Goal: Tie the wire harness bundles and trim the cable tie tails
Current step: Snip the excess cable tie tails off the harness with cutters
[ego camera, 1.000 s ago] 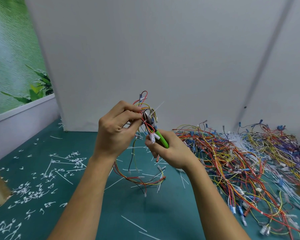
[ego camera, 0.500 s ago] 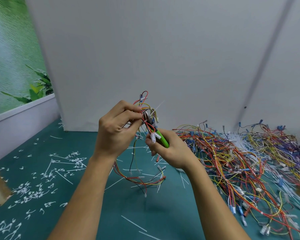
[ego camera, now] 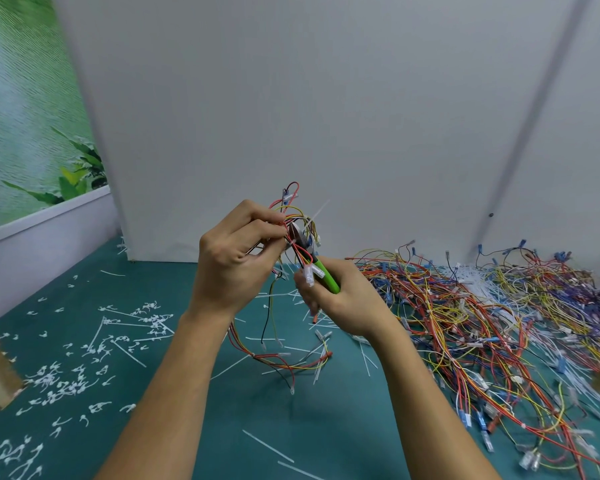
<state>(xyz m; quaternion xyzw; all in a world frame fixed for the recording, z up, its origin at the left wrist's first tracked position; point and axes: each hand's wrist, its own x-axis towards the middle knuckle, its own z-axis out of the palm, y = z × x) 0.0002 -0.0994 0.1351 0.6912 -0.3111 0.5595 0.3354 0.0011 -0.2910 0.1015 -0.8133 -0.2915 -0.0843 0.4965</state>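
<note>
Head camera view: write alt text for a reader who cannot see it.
A left hand grips a wire harness bundle while the right hand holds green-handled cutters at its cable tie tail. The teal table carries trimmed tails at left, a wire pile at right.

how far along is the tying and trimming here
Done: many cut tie tails lie scattered at left. In hand: the left hand holds a wire bundle while the right hand grips green cutters at its white tie tail, not yet cut. Left: a big wire pile on the right; which are tied is unclear.
</note>
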